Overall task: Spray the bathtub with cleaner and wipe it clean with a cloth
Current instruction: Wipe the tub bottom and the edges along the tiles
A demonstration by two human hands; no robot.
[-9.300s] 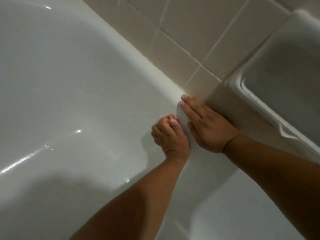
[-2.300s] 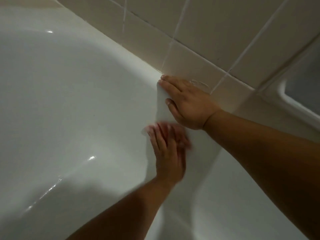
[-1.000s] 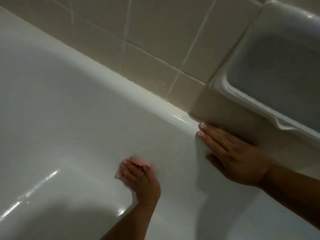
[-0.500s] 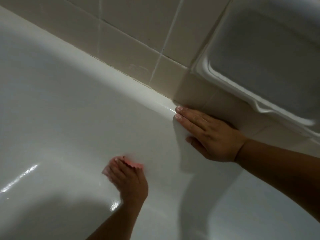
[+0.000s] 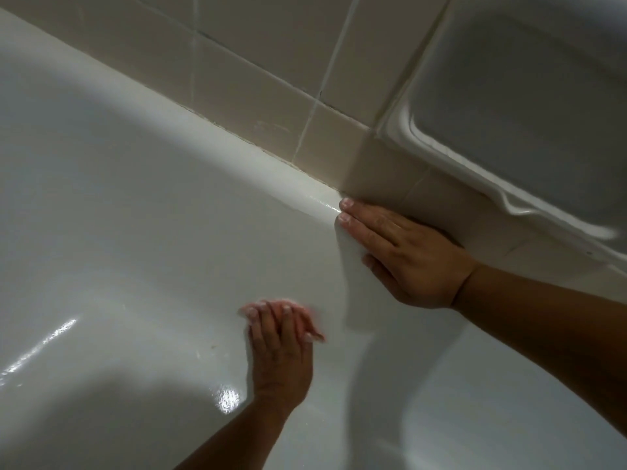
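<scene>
The white bathtub (image 5: pixel 135 215) fills most of the head view, and its inner wall is wet and glossy. My left hand (image 5: pixel 278 351) presses flat on that wall with straight fingers, blurred by motion. Under its fingertips lies a pink cloth (image 5: pixel 309 313), of which only a thin edge shows. My right hand (image 5: pixel 407 256) rests flat on the tub's rim against the tiles, fingers straight, holding nothing. No spray bottle is in view.
Beige wall tiles (image 5: pixel 271 62) with pale grout run along the tub's rim (image 5: pixel 237 144). A white recessed soap dish (image 5: pixel 526 106) juts from the wall just above my right hand. The tub floor lies at the lower left.
My left hand has slid up and to the right along the tub wall with the cloth under it, its fingers now flatter. My right hand stays on the rim.
</scene>
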